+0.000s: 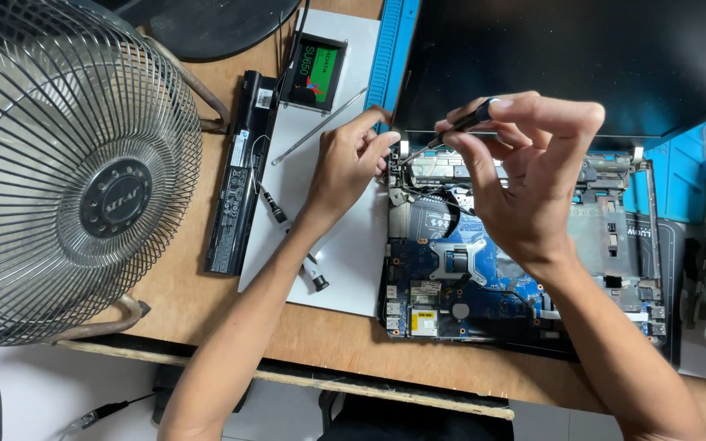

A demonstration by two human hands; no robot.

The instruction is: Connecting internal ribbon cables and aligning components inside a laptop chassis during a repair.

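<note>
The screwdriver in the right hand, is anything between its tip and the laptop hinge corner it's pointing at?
Nothing visible blocks it. The right hand holds the screwdriver with its tip down at the top-left hinge corner of the opened laptop. The left hand rests beside that corner, fingers close to the tip but not across it.

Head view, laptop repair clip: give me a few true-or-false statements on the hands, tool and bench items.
1. The right hand holds a screwdriver. True.
2. The screwdriver tip points at the opened laptop, near its upper left corner. True.
3. The left hand rests on the metal fan. False: it is at the laptop's corner, apart from the fan.
4. The long black battery sits inside the laptop. False: it lies on the wooden table, left of the white sheet.
</note>
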